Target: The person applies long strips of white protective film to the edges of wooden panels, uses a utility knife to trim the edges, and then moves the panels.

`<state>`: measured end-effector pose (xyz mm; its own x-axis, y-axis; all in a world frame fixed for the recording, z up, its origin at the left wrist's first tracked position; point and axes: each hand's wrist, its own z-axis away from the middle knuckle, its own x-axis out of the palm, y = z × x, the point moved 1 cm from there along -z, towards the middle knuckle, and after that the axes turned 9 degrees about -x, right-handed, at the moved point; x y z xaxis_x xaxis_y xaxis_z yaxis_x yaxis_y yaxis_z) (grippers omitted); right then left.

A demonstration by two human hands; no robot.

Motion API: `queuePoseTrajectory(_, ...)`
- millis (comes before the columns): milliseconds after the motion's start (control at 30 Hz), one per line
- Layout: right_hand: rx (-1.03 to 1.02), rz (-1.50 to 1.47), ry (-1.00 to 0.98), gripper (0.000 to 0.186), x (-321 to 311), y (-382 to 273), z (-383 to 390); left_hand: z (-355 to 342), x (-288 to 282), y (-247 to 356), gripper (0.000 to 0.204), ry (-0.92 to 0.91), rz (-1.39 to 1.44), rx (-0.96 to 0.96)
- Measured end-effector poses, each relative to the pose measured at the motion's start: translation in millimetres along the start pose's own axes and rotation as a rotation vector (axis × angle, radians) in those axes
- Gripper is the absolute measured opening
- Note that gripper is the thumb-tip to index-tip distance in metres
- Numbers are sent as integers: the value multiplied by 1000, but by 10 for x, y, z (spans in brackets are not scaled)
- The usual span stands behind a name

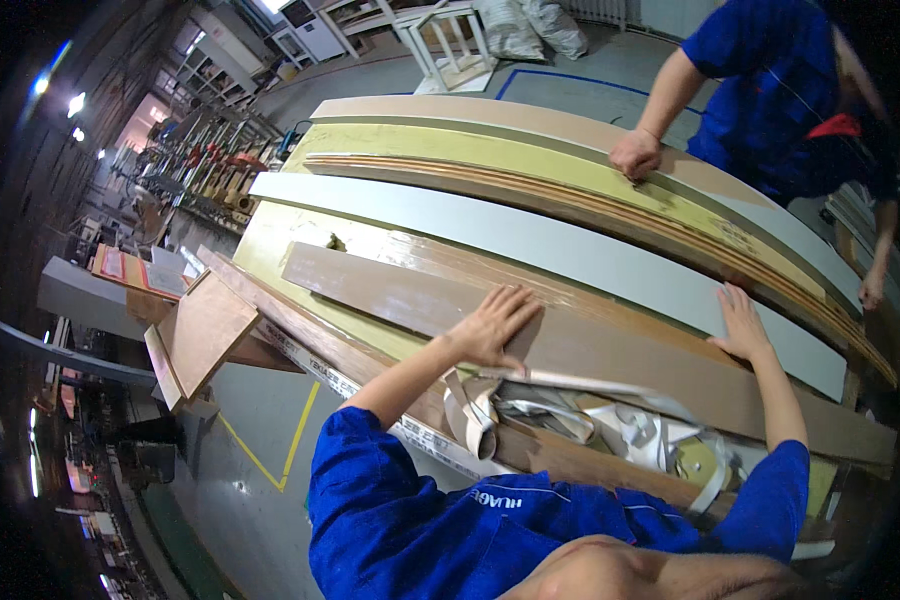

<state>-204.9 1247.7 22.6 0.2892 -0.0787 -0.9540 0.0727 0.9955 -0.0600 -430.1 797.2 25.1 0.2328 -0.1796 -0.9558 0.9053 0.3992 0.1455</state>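
My left hand (492, 325) lies flat, fingers spread, on the long brown wooden board (570, 345) lying lengthwise on the yellow-green surface (270, 250). My right hand (742, 325) rests open at its far edge, beside the long white panel (530, 240).

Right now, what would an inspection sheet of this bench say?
Surface: long workbench stacked with panels.
Job's things: brown board; grey-white panel behind it.
Clutter: loose white edging strips; small wooden board off the bench end.
Fingers: left hand flat on the brown board, right hand at the panel's edge, both spread.
Cables: nothing seen.
Surroundings: co-worker's hand on the far layered strips; shelving behind.
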Motion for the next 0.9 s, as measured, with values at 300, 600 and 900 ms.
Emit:
queuePoseTrajectory(300, 74, 58, -169, 128, -58, -29, -220, 44, -36, -152, 107, 257, 90, 189)
queuePoseTrajectory(600, -87, 140, -101, 120, -17, 82, -174, -201, -58, -257, 97, 404, 99, 289)
queuePoseTrajectory(900, -213, 167, 71, 114, -181, 172, -44, -338, 20, -259, 31, 506, 949, -207)
